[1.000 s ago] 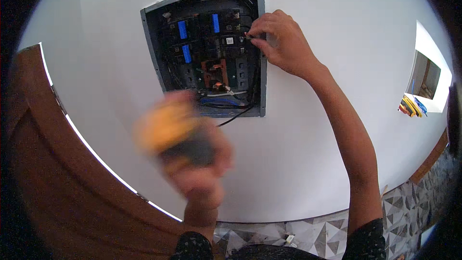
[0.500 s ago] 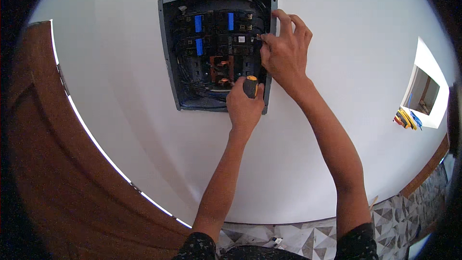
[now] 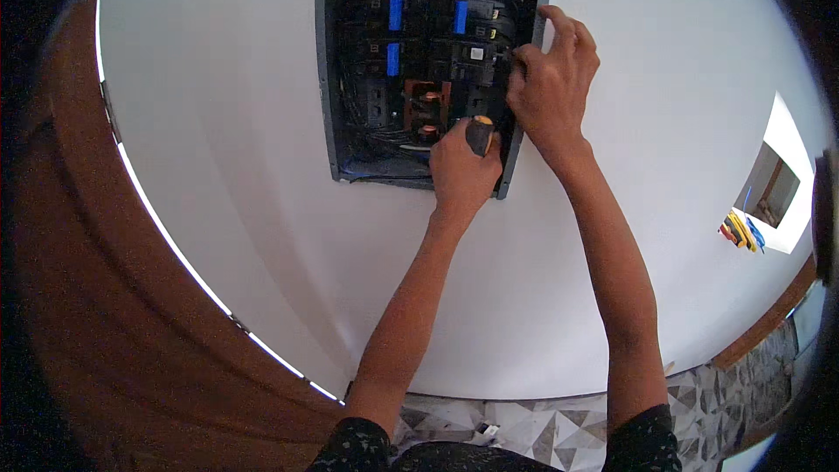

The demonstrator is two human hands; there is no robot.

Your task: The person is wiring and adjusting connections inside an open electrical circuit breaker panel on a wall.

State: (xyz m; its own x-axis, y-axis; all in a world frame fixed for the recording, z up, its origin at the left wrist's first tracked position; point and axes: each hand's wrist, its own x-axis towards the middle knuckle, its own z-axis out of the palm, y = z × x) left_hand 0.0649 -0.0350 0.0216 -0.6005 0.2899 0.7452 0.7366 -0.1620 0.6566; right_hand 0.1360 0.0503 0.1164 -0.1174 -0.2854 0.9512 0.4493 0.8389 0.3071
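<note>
The left hand (image 3: 461, 170) grips an orange-and-black screwdriver (image 3: 479, 135).

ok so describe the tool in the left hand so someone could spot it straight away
Find the grey-framed electrical panel set into the white wall. At its lower right corner the left hand grips a screwdriver. Its orange-and-black handle end sticks out above the fist, unlike the blue breaker tabs higher up.

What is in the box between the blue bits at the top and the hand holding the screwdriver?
In the head view, an orange-brown block with copper parts sits between the blue bits and the left hand gripping the screwdriver, amid dark wires.
</note>
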